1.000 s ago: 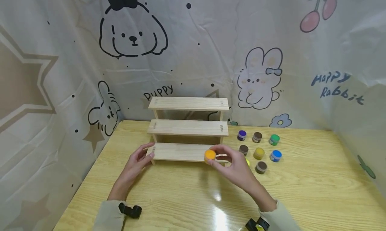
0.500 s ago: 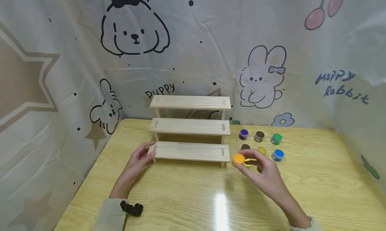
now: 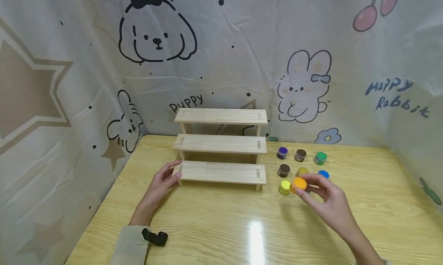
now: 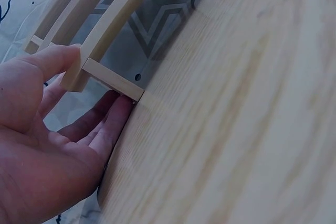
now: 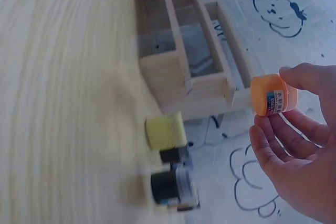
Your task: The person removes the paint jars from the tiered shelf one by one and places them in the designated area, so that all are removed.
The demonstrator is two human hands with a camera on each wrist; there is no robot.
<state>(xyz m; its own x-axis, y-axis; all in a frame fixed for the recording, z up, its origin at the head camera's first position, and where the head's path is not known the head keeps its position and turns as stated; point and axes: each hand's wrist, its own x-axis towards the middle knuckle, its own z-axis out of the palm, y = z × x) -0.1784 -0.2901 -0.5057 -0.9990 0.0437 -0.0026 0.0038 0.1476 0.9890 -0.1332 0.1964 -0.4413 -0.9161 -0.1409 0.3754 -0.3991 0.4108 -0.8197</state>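
Observation:
My right hand (image 3: 328,199) pinches an orange paint jar (image 3: 299,183) between thumb and fingers, held above the table in front of the other jars. In the right wrist view the same orange jar (image 5: 268,95) shows a printed label on its side. A three-tier wooden stand (image 3: 219,144) stands toward the back. My left hand (image 3: 160,188) holds the left end of its lowest tier. The left wrist view has the thumb of that hand (image 4: 52,129) on the board's end and the other fingers beside the short leg.
Right of the stand, several small paint jars stand on the table (image 3: 207,226): yellow (image 3: 285,187), purple (image 3: 282,153), green (image 3: 320,158), brown (image 3: 283,170) and others. The right hand partly covers the blue jar (image 3: 323,174). A printed curtain (image 3: 238,65) hangs behind.
My right hand has carried the orange jar rightward, from over the lowest tier to beside the yellow jar. The left hand stays at the stand's left end.

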